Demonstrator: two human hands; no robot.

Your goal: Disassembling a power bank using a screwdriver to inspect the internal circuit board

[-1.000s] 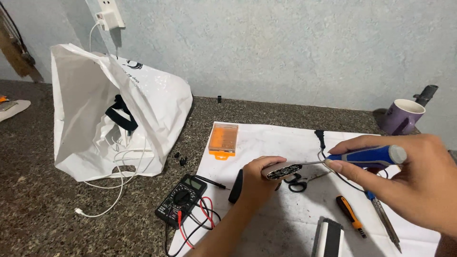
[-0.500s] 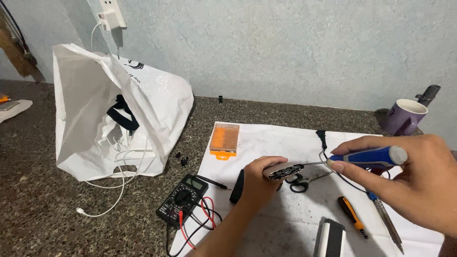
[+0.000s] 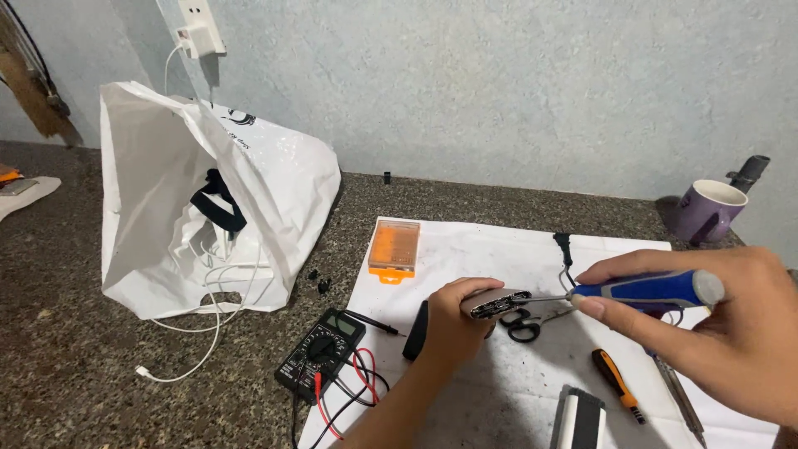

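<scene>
- The left hand (image 3: 453,320) is clamped around a small grey device (image 3: 496,303), lifted just above the white sheet (image 3: 499,249), its open end turned toward the other hand. Held this way, the end face with its small parts is exposed to the tool.
- The right hand (image 3: 715,333) is closed on a blue-handled screwdriver (image 3: 644,290), held level; the thin shaft runs left and its tip meets the open end of the device. The sideways grip lines the shaft up with that end.
- A pair of black-handled scissors (image 3: 525,323) lies on the sheet just beneath the device, within easy reach.
- An orange-handled screwdriver (image 3: 617,384) and another slim tool lie near the right wrist.
- An orange bit case (image 3: 394,248) sits at the sheet's far left corner, lid shut.
- A black multimeter (image 3: 321,353) rests on the stone counter (image 3: 66,374) beside the sheet, its red and black leads coiled near it.
- A white plastic bag (image 3: 166,208) stands open further left, a white cable trailing out.
- A purple mug (image 3: 706,209) stands well apart, at the far right.
</scene>
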